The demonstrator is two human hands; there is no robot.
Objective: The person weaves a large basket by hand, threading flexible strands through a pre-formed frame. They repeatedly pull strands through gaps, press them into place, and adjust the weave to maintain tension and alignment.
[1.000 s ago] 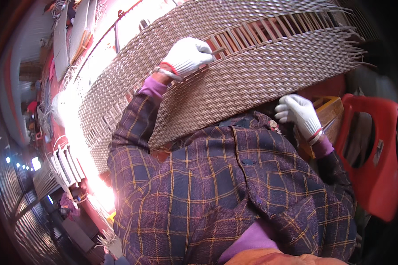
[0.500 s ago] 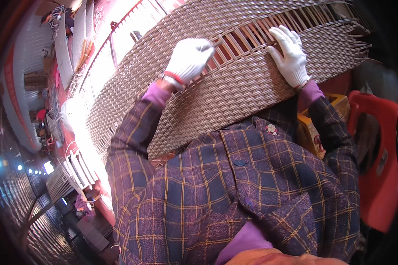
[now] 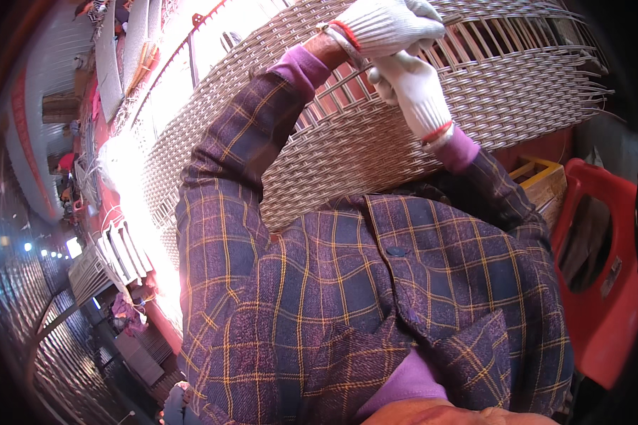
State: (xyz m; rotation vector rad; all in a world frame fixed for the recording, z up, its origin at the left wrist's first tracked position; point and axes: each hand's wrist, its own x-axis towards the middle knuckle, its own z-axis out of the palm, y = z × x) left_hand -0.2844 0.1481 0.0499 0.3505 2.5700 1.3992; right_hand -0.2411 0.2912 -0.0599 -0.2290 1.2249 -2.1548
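A large woven wicker panel (image 3: 333, 166) in grey-brown strands lies across in front of me, with an open strip of bare crosswise strands (image 3: 485, 39) through its upper part. Both my hands wear white knitted gloves with red cuff edges. Over that strip, my left hand (image 3: 390, 27) is curled closed, and whatever lies in its fingers is hidden. My right hand (image 3: 415, 92) meets it from below, its fingers bent in against the strands and the left glove. The right fingertips are partly covered, so what they grip cannot be made out.
To my right stand a red plastic chair (image 3: 595, 340) and a yellow wooden stool or box (image 3: 542, 180). Loose strand ends (image 3: 599, 88) stick out at the panel's right edge. Stacked pale slats (image 3: 124, 251) are at the left, and a person (image 3: 117, 14) is far off at upper left.
My left hand has moved right and away from me along the gap. My right hand has come left and gone from spread fingers to bent ones, so the two now meet.
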